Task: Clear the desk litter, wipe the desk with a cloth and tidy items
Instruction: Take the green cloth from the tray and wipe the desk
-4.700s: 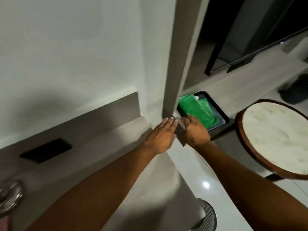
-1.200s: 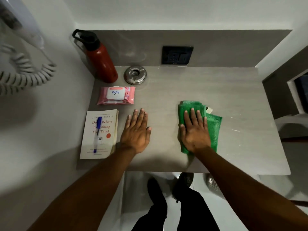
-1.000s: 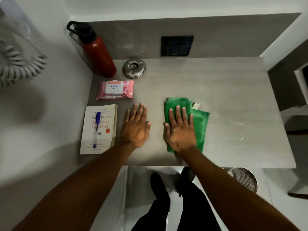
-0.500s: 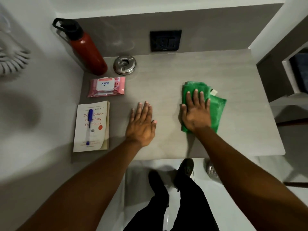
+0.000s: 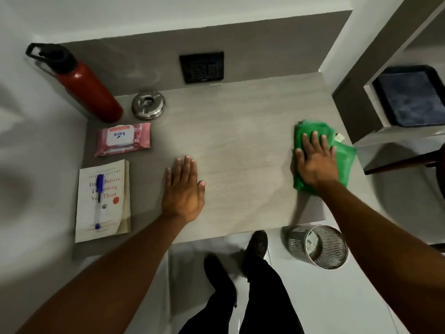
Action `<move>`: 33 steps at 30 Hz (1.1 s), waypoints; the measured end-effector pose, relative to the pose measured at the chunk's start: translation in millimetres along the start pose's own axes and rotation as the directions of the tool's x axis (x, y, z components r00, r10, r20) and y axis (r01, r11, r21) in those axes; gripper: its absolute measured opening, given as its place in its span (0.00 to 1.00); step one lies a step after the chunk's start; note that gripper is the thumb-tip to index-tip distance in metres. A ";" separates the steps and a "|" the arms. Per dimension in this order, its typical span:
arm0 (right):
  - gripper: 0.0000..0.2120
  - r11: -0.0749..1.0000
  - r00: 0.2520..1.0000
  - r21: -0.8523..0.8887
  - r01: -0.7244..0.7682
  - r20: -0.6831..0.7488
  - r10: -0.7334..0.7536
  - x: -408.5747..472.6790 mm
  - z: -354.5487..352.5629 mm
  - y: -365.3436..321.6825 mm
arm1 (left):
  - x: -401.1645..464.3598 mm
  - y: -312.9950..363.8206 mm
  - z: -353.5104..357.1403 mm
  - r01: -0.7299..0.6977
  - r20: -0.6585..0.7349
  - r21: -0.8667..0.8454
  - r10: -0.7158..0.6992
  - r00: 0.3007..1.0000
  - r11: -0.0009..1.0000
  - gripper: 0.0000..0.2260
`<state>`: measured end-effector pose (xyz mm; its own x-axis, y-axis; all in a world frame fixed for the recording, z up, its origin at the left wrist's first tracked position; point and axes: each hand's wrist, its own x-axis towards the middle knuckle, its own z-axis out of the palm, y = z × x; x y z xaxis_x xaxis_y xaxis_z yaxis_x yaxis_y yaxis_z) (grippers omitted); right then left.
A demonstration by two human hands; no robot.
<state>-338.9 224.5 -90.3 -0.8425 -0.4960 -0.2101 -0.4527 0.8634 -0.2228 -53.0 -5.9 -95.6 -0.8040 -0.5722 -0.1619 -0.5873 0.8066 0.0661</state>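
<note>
A folded green cloth lies at the right end of the grey desk. My right hand presses flat on top of it, fingers spread. Flat on the bare desk near the front edge rests my left hand, palm down and holding nothing. Along the left side sit a white book with a blue pen on its cover, a pink wipes pack, a metal ashtray and a red bottle with a black cap.
A wire-mesh bin stands on the floor under the desk's right front corner. A black wall socket is on the back panel. A dark tray sits on a shelf to the right. My legs and shoes are below the desk edge.
My right hand slid the green cloth left, then far to the right end of the desk. My left hand stayed flat on the desk.
</note>
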 end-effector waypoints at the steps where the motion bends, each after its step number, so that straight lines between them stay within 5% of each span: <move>1: 0.30 1.000 1.000 0.009 -0.020 -0.016 0.020 5.3 4.2 -16.0 | 0.2 2.9 -1.0 -0.001 0.001 -0.003 0.001 1.000 1.000 0.31; 8: 0.27 0.967 0.966 0.004 0.254 -0.051 -0.253 -101.0 45.9 -54.3 | 8.4 18.7 1.6 -0.052 -0.022 0.000 0.052 0.998 0.999 0.31; 14: 0.27 1.000 0.997 0.024 0.007 -0.076 -0.005 -71.8 15.9 50.5 | 8.8 22.8 4.2 -0.040 -0.046 -0.009 0.040 0.998 0.999 0.31; 19: 0.28 0.991 0.988 0.051 -0.120 -0.089 0.124 35.5 -13.0 48.5 | 12.5 45.6 1.2 0.062 -0.040 -0.035 -0.063 0.997 0.997 0.32; 23: 0.27 0.999 0.998 0.043 -0.021 -0.056 0.024 70.0 -12.6 -7.2 | 14.4 48.0 2.5 0.080 -0.040 -0.015 -0.081 0.996 0.997 0.31; 28: 0.27 0.951 0.950 -0.006 0.311 -0.029 -0.311 -21.5 11.7 -29.3 | 17.3 45.0 2.4 0.043 -0.042 0.010 -0.042 0.998 0.999 0.31; 33: 0.27 0.996 0.996 0.023 0.087 -0.032 -0.086 -18.0 -4.0 24.4 | 19.9 45.3 -0.2 0.042 -0.044 0.007 -0.042 0.998 0.999 0.31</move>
<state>-335.9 254.8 -88.1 -0.8092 -0.5654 -0.1597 -0.5174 0.8146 -0.2623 -95.6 19.2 -95.6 -0.7819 -0.6115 -0.1213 -0.6202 0.7827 0.0522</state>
